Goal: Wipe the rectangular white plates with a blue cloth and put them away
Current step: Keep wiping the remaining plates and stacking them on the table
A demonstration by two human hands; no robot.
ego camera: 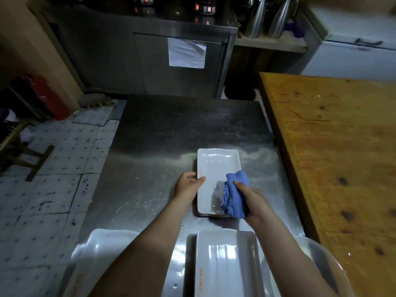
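A blue cloth [235, 195] is gripped in the right hand [254, 202] and pressed on the near right part of a white plate [214, 168]. The plate's left rim is pinched by the left hand [188, 183], thumb on top. The plate is laid on a steel table [162, 129]. Nearer, more plates [227, 260] are stacked in a clear basin [330, 264]. A wooden table [334, 136] is seen at right.

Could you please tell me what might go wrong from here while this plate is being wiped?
1. The steel table looks wet, and the left hand holds the plate only by its left rim, so the plate may slide under the wiping push.
2. The right hand holds the blue cloth bunched at the near right corner, so the far end could get missed.
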